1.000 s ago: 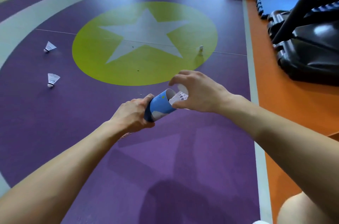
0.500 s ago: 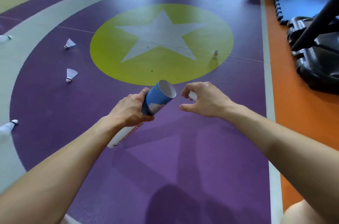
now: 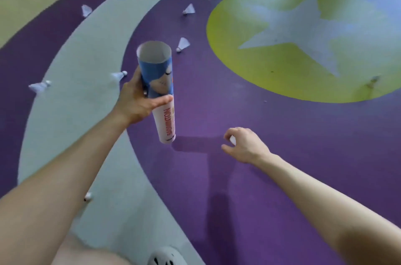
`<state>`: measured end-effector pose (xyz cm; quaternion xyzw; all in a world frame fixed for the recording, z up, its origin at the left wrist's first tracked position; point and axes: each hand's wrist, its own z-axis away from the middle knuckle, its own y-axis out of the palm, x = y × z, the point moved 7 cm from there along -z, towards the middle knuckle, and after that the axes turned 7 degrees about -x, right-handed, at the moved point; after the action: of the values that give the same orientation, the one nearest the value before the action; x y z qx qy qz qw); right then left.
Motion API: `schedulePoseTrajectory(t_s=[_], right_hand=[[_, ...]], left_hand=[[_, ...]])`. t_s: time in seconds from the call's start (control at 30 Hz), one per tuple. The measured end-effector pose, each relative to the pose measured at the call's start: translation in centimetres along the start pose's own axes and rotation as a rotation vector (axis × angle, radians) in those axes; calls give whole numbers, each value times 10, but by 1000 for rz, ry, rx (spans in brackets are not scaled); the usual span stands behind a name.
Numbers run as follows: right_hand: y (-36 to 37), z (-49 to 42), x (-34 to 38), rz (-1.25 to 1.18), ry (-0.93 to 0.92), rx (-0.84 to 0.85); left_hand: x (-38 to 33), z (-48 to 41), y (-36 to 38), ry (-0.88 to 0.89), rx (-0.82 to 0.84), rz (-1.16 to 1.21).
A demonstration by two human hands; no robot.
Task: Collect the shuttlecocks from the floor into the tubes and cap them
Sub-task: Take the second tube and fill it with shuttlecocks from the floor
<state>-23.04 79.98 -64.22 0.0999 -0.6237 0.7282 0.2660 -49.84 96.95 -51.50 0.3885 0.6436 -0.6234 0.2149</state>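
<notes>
Tube (image 3: pixel 159 91), blue above, white with red lettering below, mouth uncapped, sits near-upright in the left hand (image 3: pixel 138 103), fingers wrapped round it; the right hand (image 3: pixel 245 145) curls its fingers on a small white object (image 3: pixel 232 140).

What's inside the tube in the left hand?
Only the pale inner wall of the tube shows at its open mouth. Its side hides everything deeper, so what it holds is unseen.

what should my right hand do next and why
Probably reach the right hand forward to the shuttlecock just beyond the tube on the purple floor. The left hand grips the tube upright with its mouth open, several shuttlecocks lie loose, and the right hand holds only a small white thing.
</notes>
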Motion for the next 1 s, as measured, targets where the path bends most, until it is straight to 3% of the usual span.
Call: schedulePoseTrajectory(t_s=[0.3,0.5,0.73,1.0], right_hand=[[80,-79,174,114,-241,111],[136,-100,275,187,-470,208],[236,-100,336,279,-718,337],[341,-30,413,387,-1061,487]], left_hand=[[84,-28,-104,-127,-358,35],[162,-6,-169,-318,-613,51],[227,67,-253,-442,-682,-44],[235,216,-338,-699,-749,-211]])
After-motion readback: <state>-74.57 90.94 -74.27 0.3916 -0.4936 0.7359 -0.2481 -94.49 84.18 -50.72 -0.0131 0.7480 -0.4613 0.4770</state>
